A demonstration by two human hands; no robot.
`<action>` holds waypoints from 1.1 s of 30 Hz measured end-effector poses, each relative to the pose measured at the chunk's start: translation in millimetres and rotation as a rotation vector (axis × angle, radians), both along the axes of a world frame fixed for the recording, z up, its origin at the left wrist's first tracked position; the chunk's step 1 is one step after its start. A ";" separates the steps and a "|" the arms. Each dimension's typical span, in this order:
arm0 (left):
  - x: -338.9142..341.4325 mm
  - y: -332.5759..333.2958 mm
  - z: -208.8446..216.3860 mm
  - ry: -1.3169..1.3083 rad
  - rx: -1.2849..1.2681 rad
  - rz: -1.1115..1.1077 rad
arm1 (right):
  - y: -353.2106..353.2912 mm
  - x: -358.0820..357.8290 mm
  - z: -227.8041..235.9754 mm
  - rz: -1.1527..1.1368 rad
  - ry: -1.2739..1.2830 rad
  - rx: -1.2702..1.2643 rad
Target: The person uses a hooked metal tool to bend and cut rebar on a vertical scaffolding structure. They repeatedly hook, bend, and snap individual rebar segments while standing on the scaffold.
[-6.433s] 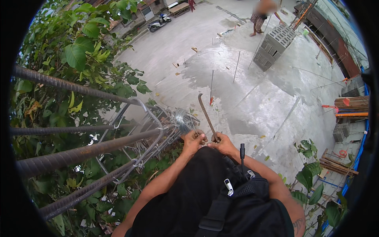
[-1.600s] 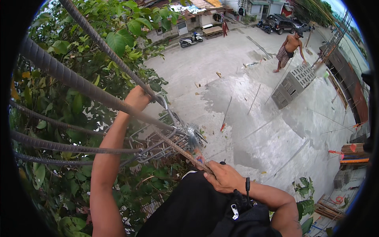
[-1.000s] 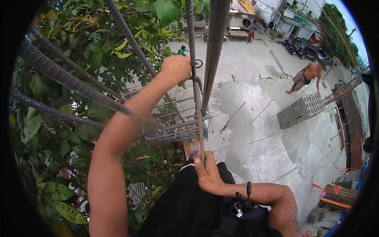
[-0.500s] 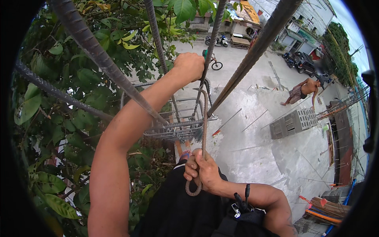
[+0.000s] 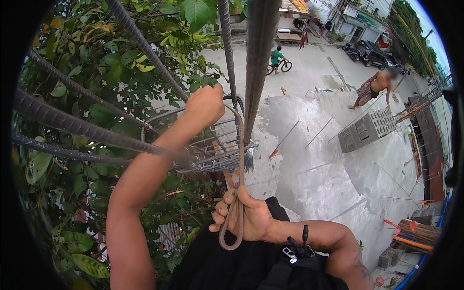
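Note:
A thin rusty steel rod [image 5: 240, 154], bent back into a narrow loop at its lower end, stands nearly upright before me. My right hand [image 5: 249, 215] is closed round it just above that loop. The rod's upper end curves over beside a tall ribbed rebar [image 5: 228, 53]. Close to that curve, my left hand [image 5: 205, 104] is curled, its back toward me. Its fingers are hidden, so what it grips does not show. Below the left hand, bent steel stirrups [image 5: 208, 166] are stacked round the upright bars, with wire ends sticking out.
More ribbed rebars [image 5: 92, 123] slant past my left arm, before leafy branches [image 5: 106, 92]. At right, hollow blocks [image 5: 367, 130] stand on a concrete slab [image 5: 314, 159] with protruding rods; a person [image 5: 374, 89] bends beside them. Beyond, a cyclist [image 5: 277, 59] is on the street.
The view has shifted, and the rebars stand differently across it. My left hand is farther left, apart from the upright bar it was beside. The right hand still holds the rod. The cyclist shows more fully.

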State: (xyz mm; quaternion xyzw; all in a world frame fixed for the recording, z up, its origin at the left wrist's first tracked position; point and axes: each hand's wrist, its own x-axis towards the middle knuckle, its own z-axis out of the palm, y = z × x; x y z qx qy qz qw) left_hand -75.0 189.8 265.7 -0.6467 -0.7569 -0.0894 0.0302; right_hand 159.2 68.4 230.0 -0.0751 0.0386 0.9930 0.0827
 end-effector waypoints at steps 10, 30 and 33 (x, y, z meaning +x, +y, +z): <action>6.4 -2.4 -1.4 -0.032 -0.116 0.041 | 10.3 10.6 -19.6 0.028 0.361 -0.228; 20.5 -2.9 -30.9 -1.744 -0.302 0.324 | -3.5 0.5 -54.3 -0.044 -0.643 0.773; 23.3 -6.2 -27.5 -1.110 -0.374 0.035 | -5.4 6.6 -51.9 -0.044 -0.825 1.120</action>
